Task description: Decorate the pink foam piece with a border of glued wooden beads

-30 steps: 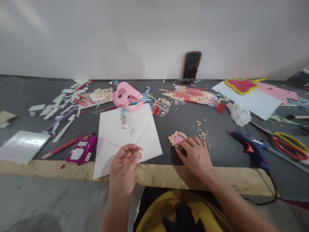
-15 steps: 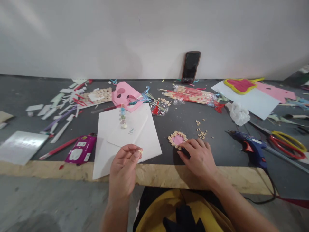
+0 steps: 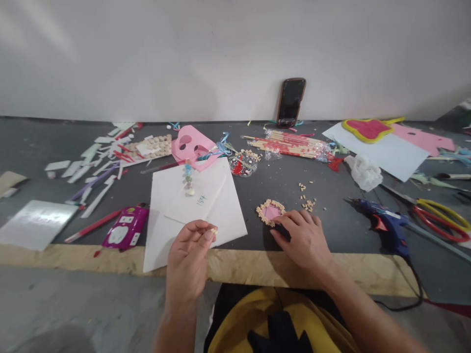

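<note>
My left hand (image 3: 189, 255) hovers over the near table edge, thumb and fingers pinched on a few small pale wooden beads (image 3: 213, 229). My right hand (image 3: 303, 238) rests on the dark table top, fingertips touching the near right side of a small pink disc ringed with wooden beads (image 3: 270, 212). Its fingers are slightly curled and lie flat, holding nothing that I can see. Loose wooden beads (image 3: 307, 201) lie scattered just beyond the right hand. White paper sheets (image 3: 195, 206) lie under and beyond the left hand.
A blue glue gun (image 3: 386, 226) and its cord lie at right, with scissors (image 3: 437, 215) beyond. A purple packet (image 3: 125, 230), red pencil (image 3: 91, 226), paper strips (image 3: 99, 166), pink mask (image 3: 193, 144), stick bundle (image 3: 290, 143) and a phone (image 3: 291, 102) against the wall are around.
My right hand slid a little to the right and toward me, uncovering more of the beaded pink disc. The left hand kept its pinch in place.
</note>
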{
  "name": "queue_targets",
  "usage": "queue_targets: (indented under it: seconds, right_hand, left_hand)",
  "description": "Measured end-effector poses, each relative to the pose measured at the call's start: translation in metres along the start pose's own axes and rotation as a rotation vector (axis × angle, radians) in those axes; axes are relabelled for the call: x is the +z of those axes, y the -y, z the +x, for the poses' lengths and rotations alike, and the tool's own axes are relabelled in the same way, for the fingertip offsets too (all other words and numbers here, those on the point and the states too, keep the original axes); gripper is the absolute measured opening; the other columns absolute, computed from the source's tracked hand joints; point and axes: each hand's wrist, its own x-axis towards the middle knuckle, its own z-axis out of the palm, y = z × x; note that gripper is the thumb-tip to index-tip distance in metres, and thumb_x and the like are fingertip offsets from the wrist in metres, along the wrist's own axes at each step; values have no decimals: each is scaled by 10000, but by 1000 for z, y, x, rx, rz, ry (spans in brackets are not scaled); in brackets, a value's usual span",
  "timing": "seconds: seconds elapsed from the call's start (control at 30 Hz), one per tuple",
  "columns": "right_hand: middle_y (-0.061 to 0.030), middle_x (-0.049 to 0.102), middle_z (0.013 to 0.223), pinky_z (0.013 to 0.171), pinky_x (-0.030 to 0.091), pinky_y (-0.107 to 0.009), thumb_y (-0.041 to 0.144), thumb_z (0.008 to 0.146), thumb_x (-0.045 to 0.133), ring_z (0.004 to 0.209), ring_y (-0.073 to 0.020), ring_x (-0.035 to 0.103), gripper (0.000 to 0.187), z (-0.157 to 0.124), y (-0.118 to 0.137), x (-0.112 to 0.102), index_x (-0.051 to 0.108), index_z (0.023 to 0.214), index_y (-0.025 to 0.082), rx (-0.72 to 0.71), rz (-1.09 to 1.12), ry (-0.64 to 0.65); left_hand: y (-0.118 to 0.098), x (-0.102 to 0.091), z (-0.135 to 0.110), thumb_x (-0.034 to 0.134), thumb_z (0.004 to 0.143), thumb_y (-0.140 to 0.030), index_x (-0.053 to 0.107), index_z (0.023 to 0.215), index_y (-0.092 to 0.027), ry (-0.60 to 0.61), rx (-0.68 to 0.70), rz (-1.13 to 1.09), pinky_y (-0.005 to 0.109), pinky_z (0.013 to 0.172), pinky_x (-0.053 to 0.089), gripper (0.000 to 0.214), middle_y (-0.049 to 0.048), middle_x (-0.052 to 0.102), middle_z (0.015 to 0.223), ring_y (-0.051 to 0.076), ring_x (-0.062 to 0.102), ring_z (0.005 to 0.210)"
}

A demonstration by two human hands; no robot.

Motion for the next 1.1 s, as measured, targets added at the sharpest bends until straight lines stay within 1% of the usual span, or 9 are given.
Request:
queue_targets:
  seconds: [0.1,0.27,0.4,0.5,0.6,0.7,0.8,0.93,1.1]
  right_hand:
    - [-57,665,993,745,393,-369,366,848,597,924,-245,556,210,-7,-10,-7,663,1012,251,-1,55,-29]
    - [-90,652,985,842,463,-389,363,882,524,952,-242,581,248,-23,-42,-14,635,1040,207,57,118,-166]
    - [-64,687,889,713,503,-314,321,909,458,806,-198,642,224,-39,-67,-17,631,998,208,200,129,-179]
    - [-39,706,802,622,490,-275,285,925,402,701,-173,659,245,-45,-74,-18,632,971,213,239,136,-176]
    - [-46,718,852,654,491,-278,281,922,406,757,-180,667,242,-39,-71,-16,633,973,214,195,159,-157]
    - [-57,701,900,703,489,-294,291,915,437,825,-190,647,224,-25,-59,-13,645,945,214,127,200,-81]
    - [-51,686,914,675,480,-292,312,899,492,809,-182,634,186,-12,-45,-8,651,943,225,150,221,-17]
    - [-62,686,932,728,475,-318,375,887,536,871,-204,628,222,-1,-32,-4,660,984,219,147,172,14]
    - [-66,686,915,759,455,-333,319,922,480,880,-212,614,231,2,-28,-2,679,972,212,125,113,58]
  left_hand:
    - [0,3,-1,783,698,-290,645,850,-195,7,-9,10,210,672,433,226,-6,671,769,99,578,717]
    - [3,12,-4,770,714,-288,638,877,-194,54,-41,28,211,695,434,229,1,667,796,105,584,753]
    - [5,19,-5,786,689,-296,630,868,-181,55,-81,46,221,718,441,264,7,661,796,113,590,757]
    - [7,24,-6,785,688,-304,622,876,-182,68,-93,73,216,729,440,277,3,660,809,108,586,759]
    - [12,29,-5,761,719,-306,610,902,-193,108,-84,96,210,748,440,262,-4,659,825,103,581,783]
    - [17,36,-5,738,746,-303,598,923,-197,149,-79,114,221,775,444,249,-2,658,837,110,584,805]
    - [20,42,-7,726,755,-309,595,928,-191,188,-84,129,232,767,447,246,8,653,833,121,587,802]
    - [20,45,-8,733,745,-309,597,911,-181,183,-99,142,226,737,441,250,17,648,822,124,579,792]
    - [21,42,-8,730,746,-307,599,905,-177,177,-102,141,226,742,445,244,17,646,820,120,577,777]
